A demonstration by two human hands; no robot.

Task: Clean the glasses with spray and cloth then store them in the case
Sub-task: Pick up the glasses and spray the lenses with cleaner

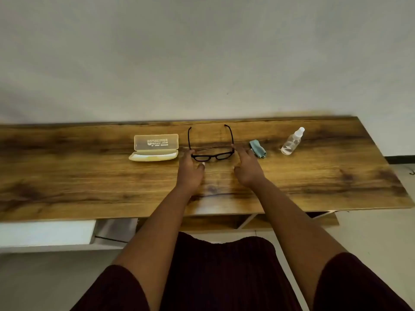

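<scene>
While both arms reach forward over the wooden table (89, 176), the left hand (189, 169) pinches the near-left corner of the black glasses (212, 153) and the right hand (248, 167), fingers loosely spread, touches the right corner, the temples unfolded toward the pale wall (202, 52) at 12 o'clock. From the glasses, the open yellowish case (155, 148) lies just at 9 o'clock, and the blue cloth (258, 149) and then the clear spray bottle (292, 142) lie at 3 o'clock. Bare tabletop stretches to both ends and to the near edge at 6 o'clock.
</scene>
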